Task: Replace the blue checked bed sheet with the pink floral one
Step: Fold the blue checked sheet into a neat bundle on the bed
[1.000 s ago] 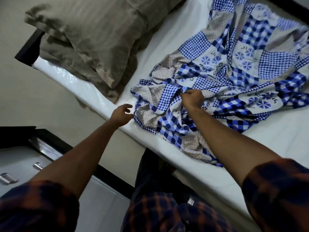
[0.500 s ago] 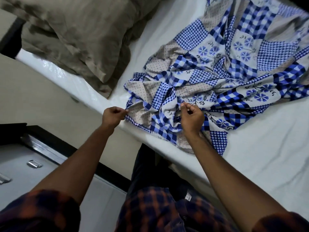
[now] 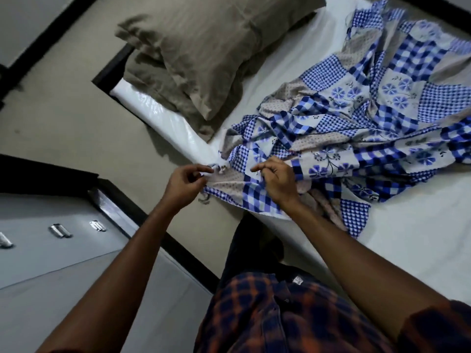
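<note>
At mid-frame, on the mattress edge, left hand pinches the blue checked sheet corner; right hand grips bunched sheet beside it.

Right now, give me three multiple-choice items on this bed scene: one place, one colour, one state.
1. The crumpled blue checked patchwork bed sheet lies on: A) the white mattress B) the floor C) the grey cabinet.
2. The rumpled fabric pillow is: A) pink B) taupe C) black.
3. The left hand: A) hangs idle B) presses the pillow C) pinches the sheet's edge.
Key: A, it is bunched on the bare mattress; B, its cover is grey-brown; C, its fingers close on the hem.
</note>
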`<state>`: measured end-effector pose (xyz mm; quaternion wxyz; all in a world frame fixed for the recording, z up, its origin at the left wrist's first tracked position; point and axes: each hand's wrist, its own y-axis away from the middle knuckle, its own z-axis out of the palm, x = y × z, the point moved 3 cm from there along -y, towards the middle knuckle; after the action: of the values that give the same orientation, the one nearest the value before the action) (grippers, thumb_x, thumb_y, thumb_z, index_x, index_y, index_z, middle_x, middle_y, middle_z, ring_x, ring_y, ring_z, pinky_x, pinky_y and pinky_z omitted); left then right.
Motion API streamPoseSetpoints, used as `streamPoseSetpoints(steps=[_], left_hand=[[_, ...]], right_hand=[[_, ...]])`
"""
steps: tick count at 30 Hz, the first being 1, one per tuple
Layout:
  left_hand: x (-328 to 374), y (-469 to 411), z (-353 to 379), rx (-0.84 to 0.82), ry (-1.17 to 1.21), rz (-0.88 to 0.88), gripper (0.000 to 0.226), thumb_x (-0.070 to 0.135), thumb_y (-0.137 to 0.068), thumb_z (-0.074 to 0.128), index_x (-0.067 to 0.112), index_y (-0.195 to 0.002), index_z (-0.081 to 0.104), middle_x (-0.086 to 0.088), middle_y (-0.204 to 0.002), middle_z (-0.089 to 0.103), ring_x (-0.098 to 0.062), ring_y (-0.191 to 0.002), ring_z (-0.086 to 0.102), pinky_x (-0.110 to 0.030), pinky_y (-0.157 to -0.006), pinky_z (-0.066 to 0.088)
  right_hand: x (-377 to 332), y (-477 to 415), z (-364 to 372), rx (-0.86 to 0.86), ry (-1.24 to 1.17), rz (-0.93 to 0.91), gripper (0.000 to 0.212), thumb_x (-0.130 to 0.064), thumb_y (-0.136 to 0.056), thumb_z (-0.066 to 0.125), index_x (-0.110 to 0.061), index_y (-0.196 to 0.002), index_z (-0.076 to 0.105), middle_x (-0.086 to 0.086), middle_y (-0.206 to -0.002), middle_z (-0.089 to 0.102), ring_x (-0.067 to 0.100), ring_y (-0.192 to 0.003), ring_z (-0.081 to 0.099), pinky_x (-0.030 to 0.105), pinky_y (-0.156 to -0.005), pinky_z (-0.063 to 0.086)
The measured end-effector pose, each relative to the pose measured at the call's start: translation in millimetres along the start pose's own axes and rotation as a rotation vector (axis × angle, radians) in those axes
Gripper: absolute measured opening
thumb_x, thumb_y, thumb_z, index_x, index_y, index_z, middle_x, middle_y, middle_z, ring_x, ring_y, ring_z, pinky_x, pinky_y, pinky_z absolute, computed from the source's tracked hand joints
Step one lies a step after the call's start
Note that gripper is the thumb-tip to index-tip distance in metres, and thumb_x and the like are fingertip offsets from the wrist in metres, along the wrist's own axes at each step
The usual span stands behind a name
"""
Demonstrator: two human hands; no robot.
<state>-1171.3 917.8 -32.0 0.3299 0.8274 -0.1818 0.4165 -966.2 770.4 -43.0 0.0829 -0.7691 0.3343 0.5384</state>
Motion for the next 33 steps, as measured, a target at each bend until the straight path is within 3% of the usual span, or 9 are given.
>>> streamPoseSetpoints(steps=[3,5,9,12,16,19,26,28,33], left_hand=[[-0.8,24.9,16.6,-0.017,-0.033,-0.074,0.033,-0.001,-0.091,0.057,0.024,-0.096,0.076,0.01,-0.059,0.058,-0.013,-0.057,0.051,-0.024,-0.058,0.041],[1.4,36.1,28.5,0.006,-0.066,-0.08,0.031,0.001,-0.087,0.057,0.022,-0.098,0.077,-0.001,-0.064,0.061,-0.015,-0.057,0.052,-0.026,-0.057,0.043],[4.9,48.1,48.6,0.024,0.008,-0.088,0.018,0.004,-0.089,0.068,0.016,-0.1,0.076,0.001,-0.067,0.064,-0.007,-0.059,0.058,-0.024,-0.06,0.051],[8.0,52.8,54.5,0.048,0.027,-0.054,0.017,0.013,-0.083,0.079,0.023,-0.096,0.076,0.015,-0.066,0.063,-0.003,-0.062,0.058,-0.026,-0.063,0.056],[5.5,59.6,49.7,-0.09,-0.045,-0.046,0.034,0.029,-0.073,0.09,0.026,-0.103,0.073,0.009,-0.076,0.057,-0.017,-0.066,0.061,-0.019,-0.057,0.051],[-0.1,62.3,47.4,-0.239,-0.058,-0.103,0.037,0.033,-0.071,0.09,0.03,-0.103,0.073,0.005,-0.076,0.062,-0.038,-0.078,0.07,-0.042,-0.063,0.059],[12.7,55.4,45.4,-0.198,0.108,-0.187,0.033,0.029,-0.079,0.084,0.016,-0.106,0.07,-0.021,-0.072,0.068,-0.041,-0.057,0.062,-0.043,-0.051,0.052],[14.9,52.8,42.7,-0.231,0.098,-0.198,0.04,0.034,-0.074,0.087,0.019,-0.107,0.071,-0.02,-0.073,0.069,-0.037,-0.057,0.063,-0.048,-0.055,0.055],[16.0,47.4,26.8,-0.48,-0.61,-0.099,0.047,0.027,-0.067,0.093,0.029,-0.109,0.071,0.005,-0.078,0.066,-0.011,-0.053,0.065,-0.033,-0.06,0.059]], right_hand=[[-5.4,29.8,38.2,-0.132,0.004,-0.027,0.034,-0.017,-0.084,0.047,-0.012,-0.088,0.08,0.006,-0.084,0.068,0.019,-0.078,0.064,0.044,-0.074,0.054],[-6.2,51.6,54.7,-0.174,0.012,-0.07,0.028,-0.016,-0.086,0.055,-0.009,-0.097,0.08,0.007,-0.087,0.068,0.019,-0.081,0.065,0.044,-0.075,0.055],[-6.8,82.5,62.3,-0.163,0.022,-0.159,0.037,-0.032,-0.082,0.076,-0.011,-0.112,0.076,-0.001,-0.088,0.06,0.011,-0.077,0.06,0.025,-0.068,0.051],[3.1,83.1,57.2,-0.155,0.037,-0.142,0.027,-0.02,-0.081,0.078,-0.012,-0.107,0.078,0.0,-0.085,0.062,0.013,-0.075,0.061,0.03,-0.067,0.052],[14.5,71.9,41.2,-0.182,0.07,-0.06,0.011,-0.016,-0.082,0.079,-0.014,-0.093,0.081,-0.001,-0.082,0.069,0.014,-0.075,0.067,0.04,-0.071,0.057],[15.4,68.3,33.5,-0.239,0.105,-0.053,0.008,-0.017,-0.082,0.078,-0.015,-0.089,0.081,-0.002,-0.082,0.069,0.013,-0.076,0.067,0.037,-0.072,0.057],[9.3,78.4,52.4,-0.344,0.313,-0.231,0.047,-0.039,-0.073,0.085,-0.013,-0.111,0.076,-0.004,-0.084,0.053,0.01,-0.075,0.051,0.024,-0.065,0.038],[8.5,79.5,61.0,-0.304,0.355,-0.278,0.034,-0.03,-0.079,0.082,-0.01,-0.106,0.075,0.005,-0.088,0.06,0.015,-0.077,0.054,0.026,-0.066,0.04],[9.7,59.3,63.4,-0.422,0.486,-0.254,0.01,-0.012,-0.076,0.069,-0.004,-0.078,0.075,0.011,-0.075,0.06,0.027,-0.071,0.058,0.036,-0.061,0.045]])
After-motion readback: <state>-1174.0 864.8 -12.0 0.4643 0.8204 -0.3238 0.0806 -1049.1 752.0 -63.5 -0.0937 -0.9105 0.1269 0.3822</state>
